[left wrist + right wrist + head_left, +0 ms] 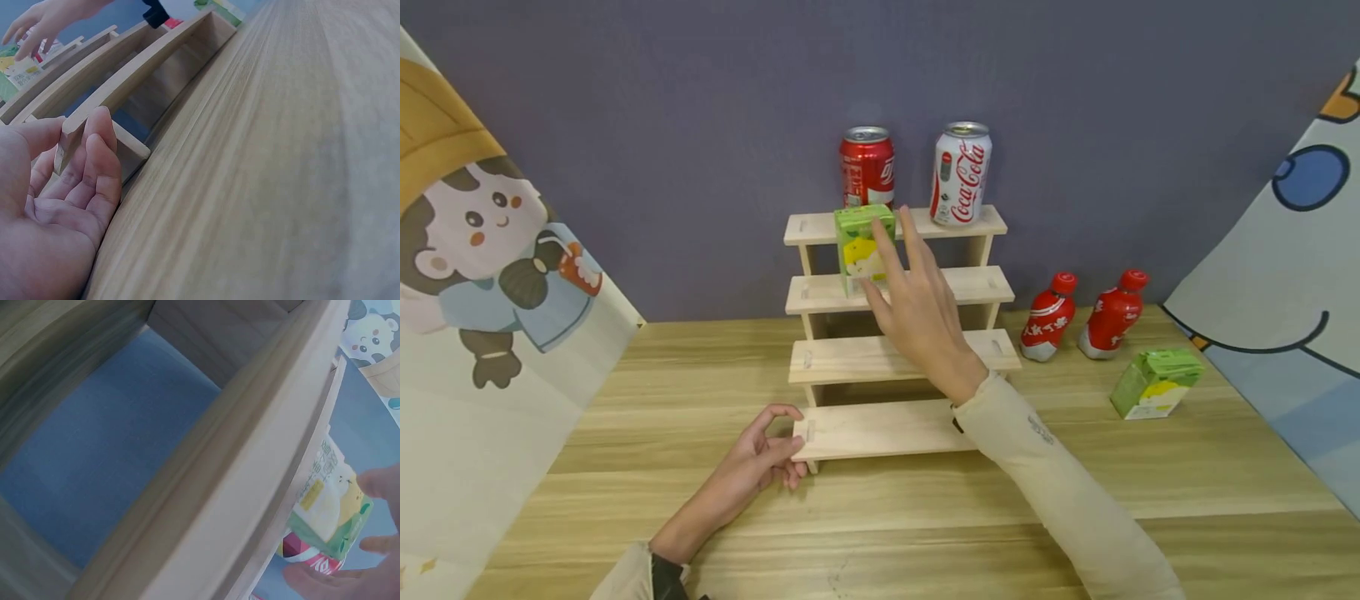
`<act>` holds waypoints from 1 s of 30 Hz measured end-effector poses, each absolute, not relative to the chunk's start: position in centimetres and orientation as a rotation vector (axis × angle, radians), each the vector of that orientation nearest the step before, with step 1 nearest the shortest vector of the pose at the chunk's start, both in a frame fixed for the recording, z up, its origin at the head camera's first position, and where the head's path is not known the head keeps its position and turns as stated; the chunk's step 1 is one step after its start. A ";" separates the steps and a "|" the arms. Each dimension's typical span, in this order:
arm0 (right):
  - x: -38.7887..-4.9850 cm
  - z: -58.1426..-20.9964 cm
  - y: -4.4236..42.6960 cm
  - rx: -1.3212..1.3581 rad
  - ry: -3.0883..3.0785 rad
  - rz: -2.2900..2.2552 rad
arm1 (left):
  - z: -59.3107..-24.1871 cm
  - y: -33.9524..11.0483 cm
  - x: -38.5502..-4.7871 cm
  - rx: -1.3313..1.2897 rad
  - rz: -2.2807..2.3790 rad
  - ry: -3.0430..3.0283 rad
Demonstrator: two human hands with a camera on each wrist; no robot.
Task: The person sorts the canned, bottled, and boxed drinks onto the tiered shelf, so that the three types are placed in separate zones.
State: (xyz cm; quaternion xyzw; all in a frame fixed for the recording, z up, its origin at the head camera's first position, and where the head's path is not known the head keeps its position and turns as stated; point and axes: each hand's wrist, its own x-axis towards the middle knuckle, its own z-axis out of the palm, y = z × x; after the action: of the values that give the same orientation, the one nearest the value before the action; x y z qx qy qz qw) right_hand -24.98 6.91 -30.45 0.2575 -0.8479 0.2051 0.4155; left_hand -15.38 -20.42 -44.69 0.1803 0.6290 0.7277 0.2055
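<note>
A stepped wooden display shelf (865, 358) stands against the wall. My left hand (760, 454) grips the left end of its lowest board; the left wrist view has the thumb above and curled fingers beneath the board (119, 87). On the second board from the top stands a green juice carton (857, 242) with a yellow fruit picture. My right hand (921, 308) is beside and in front of this carton, fingers extended and spread. In the right wrist view, the fingertips (306, 578) lie close to the carton (334, 500); whether they touch it I cannot tell.
On the top board stand a red can (867, 162) at left and a white Coca-Cola can (961, 175) at right. Two red bottles, one nearer (1048, 321) and one farther right (1112, 317), and another green carton (1157, 383) stand on the table right of the shelf.
</note>
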 end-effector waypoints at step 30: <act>-19.5 -33.8 12.7 0.709 -2.132 0.496 | -44.6 -20.4 -15.3 0.505 2.018 1.766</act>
State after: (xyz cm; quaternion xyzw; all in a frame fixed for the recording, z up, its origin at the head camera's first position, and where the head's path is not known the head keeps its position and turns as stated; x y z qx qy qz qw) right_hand -19.54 12.71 -33.77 0.2813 -0.8459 0.1968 0.4082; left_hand -15.33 -20.39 -44.63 0.1813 0.6334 0.7238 0.2052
